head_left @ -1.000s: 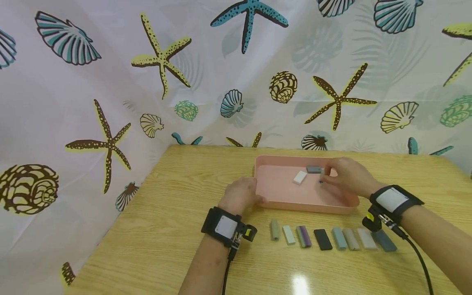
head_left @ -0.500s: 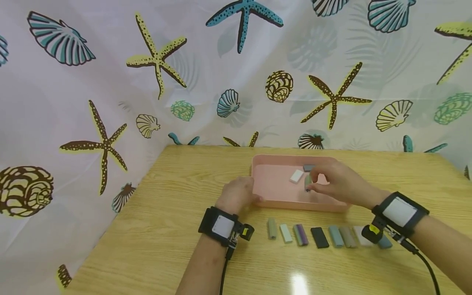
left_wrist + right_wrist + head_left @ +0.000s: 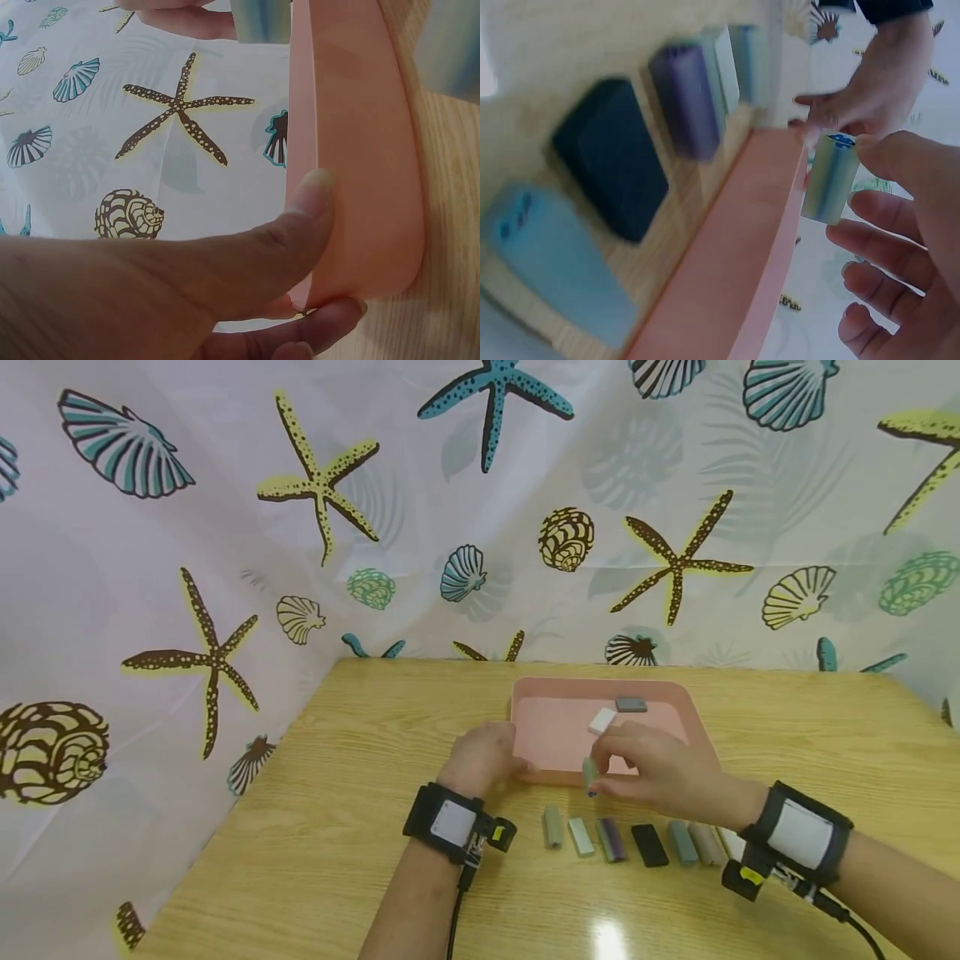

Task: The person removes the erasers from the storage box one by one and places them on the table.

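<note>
My right hand [image 3: 656,768] pinches a small pale green eraser [image 3: 590,776] with a blue stripe between thumb and fingertips. In the head view this eraser overlaps the front rim of the shallow pink tray [image 3: 551,722]. The right wrist view shows the blue mark on the end of the held eraser [image 3: 830,180]. My left hand [image 3: 483,760] grips the tray at its front left corner, with the thumb [image 3: 311,199] against the wall in the left wrist view. Inside the tray lie a white eraser [image 3: 602,720] and a dark grey eraser [image 3: 631,704].
A row of erasers lies on the wooden table in front of the tray, among them a green one [image 3: 552,827], a purple-striped one [image 3: 611,840] and a black one [image 3: 649,845]. My right wrist hides the row's right end. A patterned cloth [image 3: 420,510] hangs behind the table.
My right hand has carried the striped eraser leftward and toward me, from inside the tray to its front rim. The left hand keeps its grip on the tray corner.
</note>
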{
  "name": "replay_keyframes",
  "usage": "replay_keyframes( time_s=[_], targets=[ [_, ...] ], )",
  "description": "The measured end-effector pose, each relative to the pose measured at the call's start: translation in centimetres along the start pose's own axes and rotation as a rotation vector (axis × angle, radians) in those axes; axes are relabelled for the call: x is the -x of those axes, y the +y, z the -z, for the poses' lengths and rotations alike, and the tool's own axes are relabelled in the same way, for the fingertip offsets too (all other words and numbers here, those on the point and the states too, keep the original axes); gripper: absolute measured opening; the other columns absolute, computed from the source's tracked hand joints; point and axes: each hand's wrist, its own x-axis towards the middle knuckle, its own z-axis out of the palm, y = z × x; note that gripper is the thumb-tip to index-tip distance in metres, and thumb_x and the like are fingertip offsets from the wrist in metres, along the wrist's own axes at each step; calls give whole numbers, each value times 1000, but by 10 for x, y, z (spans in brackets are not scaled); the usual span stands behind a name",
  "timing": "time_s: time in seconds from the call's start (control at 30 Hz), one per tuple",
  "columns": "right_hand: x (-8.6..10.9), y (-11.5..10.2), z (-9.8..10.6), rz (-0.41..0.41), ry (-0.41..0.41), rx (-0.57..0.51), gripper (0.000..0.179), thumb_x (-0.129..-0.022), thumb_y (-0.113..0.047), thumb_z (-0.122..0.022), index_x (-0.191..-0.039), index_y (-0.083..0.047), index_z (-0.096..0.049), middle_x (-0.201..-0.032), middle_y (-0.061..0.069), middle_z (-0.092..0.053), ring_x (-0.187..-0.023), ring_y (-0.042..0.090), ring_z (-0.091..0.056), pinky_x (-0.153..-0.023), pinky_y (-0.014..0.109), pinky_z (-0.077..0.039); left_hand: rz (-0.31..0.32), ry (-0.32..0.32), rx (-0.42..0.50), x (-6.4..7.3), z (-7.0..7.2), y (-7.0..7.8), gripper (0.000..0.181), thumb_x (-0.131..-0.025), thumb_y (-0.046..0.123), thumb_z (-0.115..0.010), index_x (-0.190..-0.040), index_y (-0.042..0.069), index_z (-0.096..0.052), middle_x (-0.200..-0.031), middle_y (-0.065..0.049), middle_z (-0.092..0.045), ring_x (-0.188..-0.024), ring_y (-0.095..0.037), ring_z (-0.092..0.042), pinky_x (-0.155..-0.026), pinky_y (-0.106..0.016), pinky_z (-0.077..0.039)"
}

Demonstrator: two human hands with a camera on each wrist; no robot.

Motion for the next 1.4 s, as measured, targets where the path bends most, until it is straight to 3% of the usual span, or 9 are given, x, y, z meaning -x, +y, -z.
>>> replay_keyframes(
  time_s=[0.23,0.43,0.73,1.07,1.4],
  targets=[
    [-2,-30,-15,11,-32,-48,21,-80,-31,-71,-89,-23,-53,-84,-14,-49,-73,4,-43,-64,21,-41,2,-5,-5,-1,0,-1,37,-76,35,-73,-96,8,-57,-78,-2,-55,-67,-17,-48,-57,-30,-39],
    [0,-52,-27,-24,-127,-135,21,-82,-39,-67,-88,-25,-53,-84,-12,-49,-72,7,-46,-63,19,-39,4,-7,0,-1,0,-1,38,-76,36,-73,-96,8,-56,-76,-2,-53,-65,-17,-48,-54,-28,-37],
    [6,-75,-40,7,-213,-231,19,-84,-42,-64,-87,-26,-54,-84,-13,-49,-74,3,-45,-65,17,-40,-5,-5,10,1,0,-2,39,-76,37,-73,-95,7,-56,-75,-2,-53,-64,-17,-48,-53,-28,-37],
    [11,-83,-47,-41,-304,-149,22,-79,-44,-69,-84,-28,-54,-87,-15,-45,-75,-1,-43,-64,17,-39,7,-11,46,1,0,-2,38,-76,35,-73,-95,7,-56,-75,-3,-53,-64,-17,-48,-53,-28,-37],
    [12,-82,-45,-64,-395,-176,25,-82,-51,-62,-91,-29,-53,-95,-14,-44,-79,0,-43,-64,18,-40,8,-13,52,2,0,-1,37,-77,35,-72,-95,7,-56,-75,-3,-53,-65,-17,-48,-53,-27,-36]
  ],
)
